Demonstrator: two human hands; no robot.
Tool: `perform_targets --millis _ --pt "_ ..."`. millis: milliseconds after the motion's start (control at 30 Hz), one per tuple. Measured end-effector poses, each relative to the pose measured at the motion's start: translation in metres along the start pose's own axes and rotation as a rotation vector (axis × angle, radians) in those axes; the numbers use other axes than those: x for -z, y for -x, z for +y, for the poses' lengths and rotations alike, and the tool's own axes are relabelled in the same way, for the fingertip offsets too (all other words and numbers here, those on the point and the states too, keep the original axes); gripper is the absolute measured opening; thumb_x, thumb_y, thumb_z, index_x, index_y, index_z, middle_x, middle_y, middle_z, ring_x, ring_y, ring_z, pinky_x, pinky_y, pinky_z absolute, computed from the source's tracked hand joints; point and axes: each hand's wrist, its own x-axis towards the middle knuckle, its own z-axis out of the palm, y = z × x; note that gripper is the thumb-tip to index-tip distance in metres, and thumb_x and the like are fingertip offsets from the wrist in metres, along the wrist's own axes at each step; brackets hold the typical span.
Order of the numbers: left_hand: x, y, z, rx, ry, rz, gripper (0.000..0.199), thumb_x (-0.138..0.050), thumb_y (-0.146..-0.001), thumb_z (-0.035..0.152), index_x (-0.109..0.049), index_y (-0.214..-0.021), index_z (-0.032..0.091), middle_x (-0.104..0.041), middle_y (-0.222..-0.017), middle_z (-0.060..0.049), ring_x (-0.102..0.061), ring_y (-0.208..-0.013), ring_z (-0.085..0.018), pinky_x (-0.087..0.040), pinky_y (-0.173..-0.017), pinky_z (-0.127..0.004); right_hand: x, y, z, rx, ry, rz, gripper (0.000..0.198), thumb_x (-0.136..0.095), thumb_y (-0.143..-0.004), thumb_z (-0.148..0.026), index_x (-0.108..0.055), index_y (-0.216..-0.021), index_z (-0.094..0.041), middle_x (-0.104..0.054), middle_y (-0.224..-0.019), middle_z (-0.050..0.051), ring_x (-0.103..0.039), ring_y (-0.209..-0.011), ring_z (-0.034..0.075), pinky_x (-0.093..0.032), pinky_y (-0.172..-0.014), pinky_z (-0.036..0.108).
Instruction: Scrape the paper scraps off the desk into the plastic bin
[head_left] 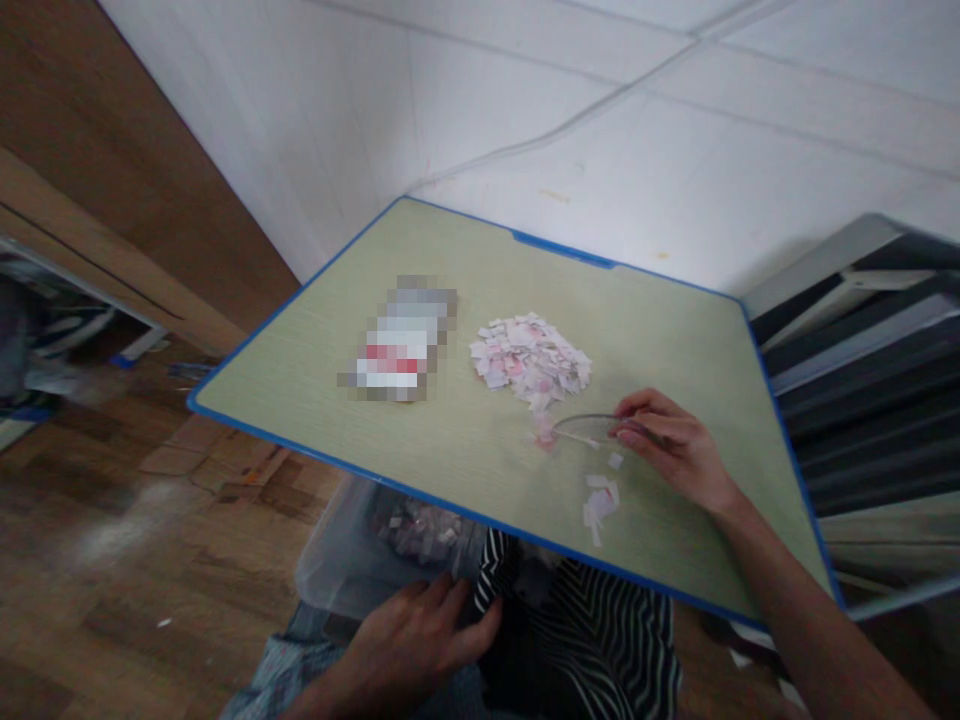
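Note:
My right hand [667, 440] is over the right part of the table, its fingers pinched on a thin, curved tool that looks like tweezers [581, 417]. The tool's far end reaches a pinkish scrap of paper [545, 432] at the lower edge of a pile of small white and pink paper scraps [529, 355]. A few loose scraps [601, 497] lie below this hand. My left hand [424, 630] rests low by my lap, beside a clear plastic tub [337, 545]. Its fingers lie loosely with the thumb apart, and I see nothing held in it.
The green table [300, 370] has a blue rim and stands against a white wall [525, 120]. A blurred-out flat item [401, 340] lies left of the pile. More scraps [420, 530] are in the tub under the front edge. Folded grey frames [877, 370] lean at the right.

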Motion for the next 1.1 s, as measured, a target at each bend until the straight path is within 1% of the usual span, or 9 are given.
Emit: perform_targets --millis 67,167,233,367,567,733,800,967,1100 --pt "0.0 0.0 0.0 -0.003 0.001 0.011 0.052 -0.05 -0.081 0.015 -0.031 -0.129 0.024 -0.059 -0.102 -0.011 -0.058 -0.088 -0.021 -0.049 -0.065 -0.027 -0.002 -0.001 -0.004 0.022 -0.001 -0.002 0.012 -0.053 -0.081 -0.021 -0.064 -0.075 -0.02 -0.056 -0.08 0.006 -0.055 -0.072 0.014 -0.046 -0.055 0.026" --pt "0.0 0.0 0.0 -0.003 -0.002 0.036 0.05 -0.05 -0.081 0.015 -0.033 -0.128 0.024 -0.059 -0.101 -0.011 -0.058 -0.088 -0.021 -0.05 -0.065 -0.027 -0.005 -0.002 -0.005 -0.003 0.071 0.122 0.012 -0.053 -0.08 -0.021 -0.064 -0.077 -0.02 -0.055 -0.082 0.006 -0.055 -0.075 0.015 -0.047 -0.059 0.029" --pt "0.001 0.001 0.0 -0.009 -0.003 0.037 0.051 -0.051 -0.08 0.014 -0.034 -0.127 0.023 -0.059 -0.1 -0.012 -0.059 -0.085 -0.021 -0.05 -0.063 -0.028 -0.007 -0.001 -0.005 -0.006 0.135 0.163 0.011 -0.054 -0.08 -0.021 -0.065 -0.077 -0.02 -0.055 -0.083 0.006 -0.055 -0.075 0.016 -0.047 -0.061 0.031" --pt "0.004 0.0 -0.001 -0.012 0.008 0.027 0.051 -0.053 -0.079 0.014 -0.035 -0.126 0.022 -0.06 -0.097 -0.012 -0.059 -0.082 -0.021 -0.051 -0.06 -0.028 -0.008 0.0 -0.008 0.085 0.154 0.062 0.009 -0.055 -0.078 -0.02 -0.064 -0.077 -0.02 -0.057 -0.084 0.007 -0.056 -0.08 0.018 -0.048 -0.064 0.032" --pt "0.002 -0.001 -0.001 -0.015 -0.003 0.029 0.052 -0.052 -0.079 0.013 -0.033 -0.127 0.023 -0.059 -0.096 -0.01 -0.059 -0.081 -0.021 -0.05 -0.06 -0.028 -0.006 0.0 -0.012 0.119 0.144 0.106 0.01 -0.055 -0.076 -0.013 -0.063 -0.078 -0.02 -0.055 -0.083 0.007 -0.055 -0.079 0.017 -0.047 -0.064 0.031" --pt "0.001 -0.002 -0.001 -0.013 -0.017 0.033 0.05 -0.051 -0.08 0.014 -0.033 -0.126 0.022 -0.06 -0.096 -0.011 -0.059 -0.082 -0.021 -0.051 -0.06 -0.028 -0.005 0.002 -0.016 0.186 0.083 -0.006 0.009 -0.056 -0.076 -0.012 -0.062 -0.076 -0.019 -0.055 -0.086 0.007 -0.055 -0.082 0.017 -0.048 -0.066 0.032" --pt "0.002 -0.002 -0.001 -0.017 -0.02 0.03 0.05 -0.051 -0.08 0.014 -0.033 -0.126 0.023 -0.06 -0.095 -0.01 -0.06 -0.08 -0.021 -0.05 -0.059 -0.027 -0.006 0.002 -0.017 0.208 0.059 -0.021 0.01 -0.056 -0.076 -0.012 -0.063 -0.079 -0.019 -0.055 -0.087 0.007 -0.055 -0.083 0.017 -0.048 -0.066 0.031" --pt "0.002 -0.001 0.0 -0.017 -0.013 0.028 0.052 -0.052 -0.08 0.016 -0.032 -0.127 0.023 -0.06 -0.097 -0.011 -0.059 -0.082 -0.022 -0.051 -0.059 -0.028 -0.009 0.001 -0.015 0.179 0.13 0.061 0.011 -0.055 -0.077 -0.015 -0.063 -0.082 -0.021 -0.055 -0.087 0.007 -0.054 -0.083 0.018 -0.048 -0.067 0.033" --pt "0.001 0.0 0.0 -0.008 -0.016 0.035 0.049 -0.049 -0.082 0.015 -0.032 -0.127 0.023 -0.06 -0.093 -0.009 -0.059 -0.077 -0.02 -0.05 -0.056 -0.026 -0.007 0.003 -0.016 0.201 0.077 -0.012 0.009 -0.057 -0.076 -0.013 -0.062 -0.079 -0.02 -0.055 -0.089 0.007 -0.053 -0.085 0.018 -0.048 -0.068 0.033"
